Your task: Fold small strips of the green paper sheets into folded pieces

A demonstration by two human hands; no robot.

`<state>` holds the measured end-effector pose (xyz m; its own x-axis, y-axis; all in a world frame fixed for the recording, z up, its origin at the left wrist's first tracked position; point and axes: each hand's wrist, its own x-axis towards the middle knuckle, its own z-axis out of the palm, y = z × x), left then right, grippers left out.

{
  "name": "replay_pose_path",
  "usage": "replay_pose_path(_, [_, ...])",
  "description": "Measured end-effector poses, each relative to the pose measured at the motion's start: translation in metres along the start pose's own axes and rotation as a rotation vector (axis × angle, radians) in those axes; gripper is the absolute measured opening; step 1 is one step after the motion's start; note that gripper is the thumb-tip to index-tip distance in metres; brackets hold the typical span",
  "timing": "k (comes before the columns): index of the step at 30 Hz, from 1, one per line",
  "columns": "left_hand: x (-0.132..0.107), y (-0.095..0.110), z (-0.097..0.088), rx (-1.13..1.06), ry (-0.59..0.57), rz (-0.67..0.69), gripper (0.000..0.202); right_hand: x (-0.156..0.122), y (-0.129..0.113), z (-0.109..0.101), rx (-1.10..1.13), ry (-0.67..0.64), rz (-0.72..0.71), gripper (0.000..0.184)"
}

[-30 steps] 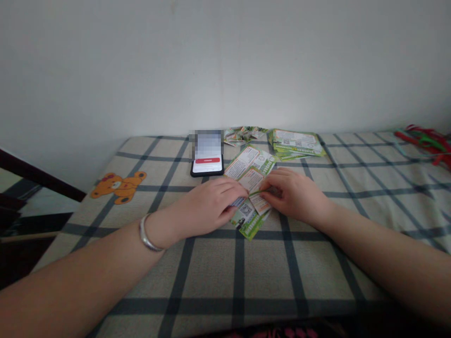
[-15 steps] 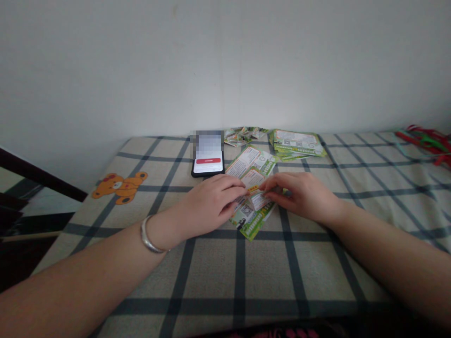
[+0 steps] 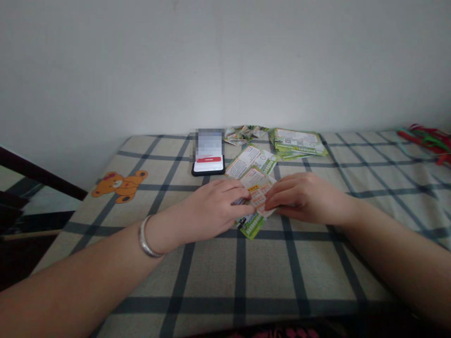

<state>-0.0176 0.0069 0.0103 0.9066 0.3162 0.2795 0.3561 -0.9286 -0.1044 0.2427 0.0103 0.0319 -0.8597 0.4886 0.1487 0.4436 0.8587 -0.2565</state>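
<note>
Between my hands is a small printed paper leaflet (image 3: 258, 190) with white, orange and green print, partly folded. It lies over a larger green-and-white printed sheet (image 3: 243, 162) on the table. My left hand (image 3: 221, 206) holds the leaflet's left edge, thumb and fingers closed there. My right hand (image 3: 299, 197) grips its right side with curled fingers, which cover part of it. Behind, to the right, stands a stack of similar green leaflets (image 3: 299, 141). Several folded paper pieces (image 3: 246, 134) lie in a heap left of that stack.
A phone (image 3: 208, 159) with a lit screen lies left of the sheet. A plaid cloth (image 3: 211, 272) covers the table, with a bear figure (image 3: 120, 186) at left. Red and green strips (image 3: 430, 141) lie at far right. A wall (image 3: 225, 65) stands behind.
The leaflet between my hands has opened flatter, showing more of its orange printed panel. My left fingers have shifted slightly right and down, and my right hand has turned a little over the leaflet.
</note>
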Motion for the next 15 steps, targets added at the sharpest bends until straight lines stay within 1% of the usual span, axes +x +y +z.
replay_pose_path(5, [-0.0009,0.0003,0.0019,0.015,-0.002,-0.004,0.030,-0.0006,0.0000,0.0001,0.019,-0.002,0.029,0.018])
replay_pose_path(9, [-0.0020,-0.0007,0.0032,-0.003,-0.011,-0.005,0.035,0.0006,0.0019,0.0011,0.077,0.013,0.065,0.019])
replay_pose_path(15, [-0.0030,-0.0003,0.0012,-0.026,-0.034,-0.062,0.038,0.0040,0.0023,0.0010,0.132,0.005,0.146,0.018])
